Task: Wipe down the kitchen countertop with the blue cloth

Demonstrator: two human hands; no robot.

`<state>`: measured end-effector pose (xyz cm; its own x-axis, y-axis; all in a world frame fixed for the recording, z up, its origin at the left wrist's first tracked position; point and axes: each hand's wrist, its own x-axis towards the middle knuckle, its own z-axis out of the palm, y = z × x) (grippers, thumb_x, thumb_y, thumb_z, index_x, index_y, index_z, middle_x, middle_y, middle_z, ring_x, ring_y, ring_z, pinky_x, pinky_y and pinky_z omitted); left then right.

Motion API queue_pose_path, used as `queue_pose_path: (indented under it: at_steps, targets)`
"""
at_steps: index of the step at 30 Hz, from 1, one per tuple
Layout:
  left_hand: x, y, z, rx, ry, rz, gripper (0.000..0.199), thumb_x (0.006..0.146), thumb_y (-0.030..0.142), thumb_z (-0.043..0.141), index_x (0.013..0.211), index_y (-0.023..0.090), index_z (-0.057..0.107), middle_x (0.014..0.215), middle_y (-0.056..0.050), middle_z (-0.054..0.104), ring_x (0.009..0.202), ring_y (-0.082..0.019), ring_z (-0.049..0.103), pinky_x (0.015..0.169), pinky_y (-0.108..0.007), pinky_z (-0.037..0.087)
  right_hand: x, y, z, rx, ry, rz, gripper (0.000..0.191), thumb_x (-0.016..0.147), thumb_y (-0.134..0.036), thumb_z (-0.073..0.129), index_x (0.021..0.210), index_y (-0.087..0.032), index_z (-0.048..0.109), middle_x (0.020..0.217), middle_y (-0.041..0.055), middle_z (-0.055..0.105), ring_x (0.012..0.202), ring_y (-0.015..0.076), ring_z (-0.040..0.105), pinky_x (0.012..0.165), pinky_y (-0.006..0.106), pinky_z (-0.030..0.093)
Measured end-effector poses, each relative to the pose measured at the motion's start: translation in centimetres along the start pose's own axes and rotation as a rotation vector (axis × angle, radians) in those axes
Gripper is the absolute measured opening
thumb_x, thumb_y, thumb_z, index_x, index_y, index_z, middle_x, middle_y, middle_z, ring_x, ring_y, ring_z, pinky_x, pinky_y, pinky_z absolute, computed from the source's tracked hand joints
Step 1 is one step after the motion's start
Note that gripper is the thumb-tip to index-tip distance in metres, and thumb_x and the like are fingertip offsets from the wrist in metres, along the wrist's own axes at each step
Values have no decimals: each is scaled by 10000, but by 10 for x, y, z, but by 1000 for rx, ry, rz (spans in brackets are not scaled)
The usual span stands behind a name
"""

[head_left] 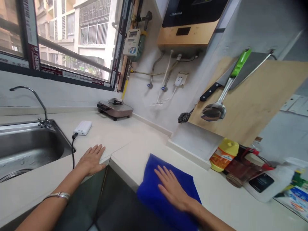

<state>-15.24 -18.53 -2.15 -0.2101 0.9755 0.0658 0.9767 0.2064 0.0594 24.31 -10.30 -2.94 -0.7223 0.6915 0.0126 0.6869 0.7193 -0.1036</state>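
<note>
My left hand (91,159) rests flat on the pale stone countertop (125,141), at its front corner and fingers spread, touching nothing else. A white power bank (83,127) lies just beyond those fingers, with a black cable (72,154) running down over the counter edge. My right hand (172,189) lies flat on top of a crumpled blue cloth (150,189), which sits on the counter and hangs over the front edge. A metal bangle (59,195) circles my left wrist.
A stainless steel sink (29,150) with a curved faucet (36,96) lies left. A small electric grill (115,109) stands in the far corner. Right along the wall stand a yellow oil bottle (223,154) and several jars and bottles. A knife (211,90) hangs above them.
</note>
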Motion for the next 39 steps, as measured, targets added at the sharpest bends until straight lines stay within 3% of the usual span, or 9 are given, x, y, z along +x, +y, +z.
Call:
queue_pose_path:
  at_steps: [3, 7, 12, 21, 30, 35, 39]
  targets:
    - [1, -1, 5, -19, 21, 2, 868, 798, 484, 464, 1532, 77, 239, 1610, -145, 142, 1505, -295, 126, 1231, -489, 151, 0, -13, -5, 36, -57, 5, 588, 991, -577, 208, 1540, -397, 98, 1633, -62, 45, 1512, 250, -21, 1238, 578, 40]
    - [5, -4, 14, -50, 50, 2, 881, 767, 476, 483, 1522, 76, 267, 1605, -161, 157, 1503, -305, 124, 1229, -511, 148, 33, -42, -13, 66, -93, -103, 576, 999, -571, 182, 1543, -385, 152, 1636, -64, 74, 1514, 252, -25, 1239, 577, 32]
    - [6, -5, 17, -48, 57, 13, 886, 764, 485, 480, 1520, 77, 264, 1602, -169, 152, 1503, -310, 114, 1227, -523, 149, 113, -76, -13, 83, -90, -276, 546, 1018, -517, 150, 1541, -369, 203, 1638, -63, 140, 1519, 246, 19, 1241, 553, 41]
    - [1, 1, 4, 32, -38, -24, 885, 801, 481, 466, 1547, 94, 189, 1618, -118, 82, 1509, -277, 70, 1248, -477, 123, 250, -106, -6, 44, -76, -371, 575, 1002, -548, 155, 1544, -358, 193, 1645, -47, 135, 1516, 279, 37, 1224, 557, 58]
    - [5, -1, 7, 56, -35, -18, 869, 803, 519, 486, 1545, 146, 232, 1608, -90, 95, 1502, -278, 89, 1244, -492, 179, 353, -83, -3, 9, -83, -235, 597, 991, -558, 143, 1552, -354, 149, 1651, -48, 89, 1518, 263, 24, 1221, 533, 75]
    - [1, -4, 10, 23, -63, -32, 863, 808, 485, 493, 1555, 172, 194, 1612, -57, 53, 1503, -270, 67, 1252, -495, 158, 392, -46, -2, 9, -65, -133, 609, 989, -538, 141, 1556, -317, 164, 1653, -8, 97, 1512, 302, 60, 1209, 558, 92]
    - [1, -10, 17, -7, 5, 11, 870, 810, 502, 519, 1560, 223, 176, 1615, -36, 86, 1502, -274, 96, 1245, -512, 194, 414, -5, 0, -5, -50, -41, 621, 986, -540, 136, 1559, -302, 157, 1653, 10, 101, 1507, 324, 78, 1205, 564, 97]
